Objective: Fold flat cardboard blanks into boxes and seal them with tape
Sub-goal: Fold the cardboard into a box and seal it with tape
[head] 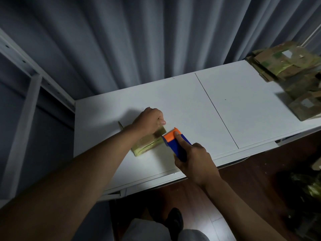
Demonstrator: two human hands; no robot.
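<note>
Head view of a white table (pixel 173 101) during the taping step. A small cardboard box (pixel 147 142), already folded up and glossy with tape along its near side, lies on the left half of the table. The left hand (pixel 149 119) rests on top of the box with fingers curled into a fist, the thumb pressing toward the box's far end; whether it pinches a loose tape end cannot be told. The right hand (pixel 192 157) grips the blue body of a tape dispenser (pixel 175 141), fingers wrapped round it and the index finger laid straight along the top onto the orange cutter head. The serrated blade touches the right end of the box.

Progress, as a judgement: this box is formed and at least 1 strip appears laid; the blade's position suggests the strip is about to be cut, with pressing down of the free end left to do. A heap of taped cardboard boxes (pixel 291 73) at the far right of the table, blurred, suggests several units finished. More cardboard pieces (pixel 311 186) lie on the dark floor at right; their state is unclear. No flat blanks can be made out on the table.
</note>
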